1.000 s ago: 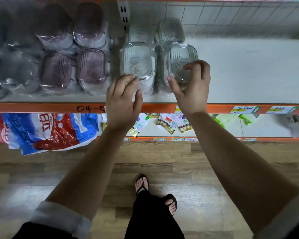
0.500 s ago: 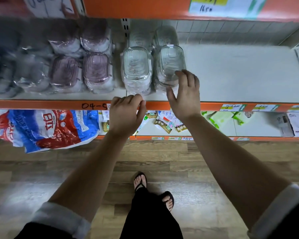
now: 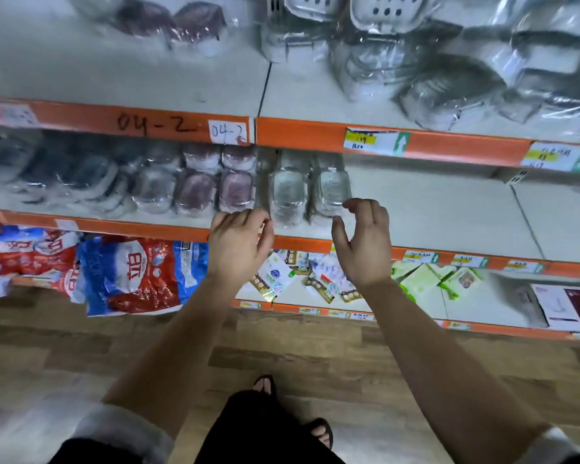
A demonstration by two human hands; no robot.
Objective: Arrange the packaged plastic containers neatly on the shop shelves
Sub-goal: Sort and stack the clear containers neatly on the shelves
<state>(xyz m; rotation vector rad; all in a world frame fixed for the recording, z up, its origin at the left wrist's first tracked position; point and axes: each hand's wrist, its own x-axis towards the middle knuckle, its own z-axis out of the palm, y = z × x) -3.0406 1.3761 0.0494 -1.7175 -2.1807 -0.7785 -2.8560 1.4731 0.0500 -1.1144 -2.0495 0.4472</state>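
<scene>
Hovering before the clear container packs (image 3: 288,195), left hand (image 3: 240,244) and right hand (image 3: 365,244) loosely curled, empty, over the orange shelf edge (image 3: 302,244), bare shelf board (image 3: 432,212) to their right.

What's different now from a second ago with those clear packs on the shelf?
The right hand let go of the right clear pack and the left hand lifted off the left clear pack; both drew back toward the shelf edge, holding nothing. The two packs stay side by side.
</scene>
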